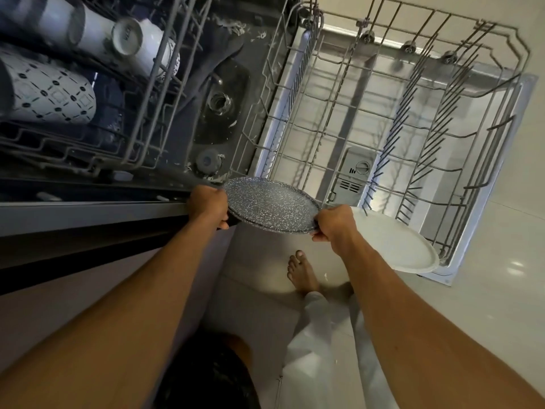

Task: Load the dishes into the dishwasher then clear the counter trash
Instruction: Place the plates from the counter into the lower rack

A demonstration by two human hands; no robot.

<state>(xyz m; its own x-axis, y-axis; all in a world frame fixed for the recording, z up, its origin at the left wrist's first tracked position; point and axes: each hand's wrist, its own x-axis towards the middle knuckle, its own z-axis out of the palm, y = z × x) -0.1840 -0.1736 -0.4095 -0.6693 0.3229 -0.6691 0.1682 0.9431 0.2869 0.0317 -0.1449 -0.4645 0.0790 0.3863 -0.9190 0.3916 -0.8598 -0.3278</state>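
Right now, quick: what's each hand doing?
Left hand: grips the dark speckled plate, left edge.
Right hand: grips its right edge; unclear if also the white plate.

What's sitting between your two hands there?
A dark speckled plate spans the gap; the left hand and right hand each grip an opposite edge, seen in the head view.

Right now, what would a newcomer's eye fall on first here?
Both hands grip a dark speckled plate at centre, the left hand on its left edge, the right hand on its right. A white plate shows beside the right hand, at the pulled-out lower rack's near corner. White mugs lie in the upper rack, top left.
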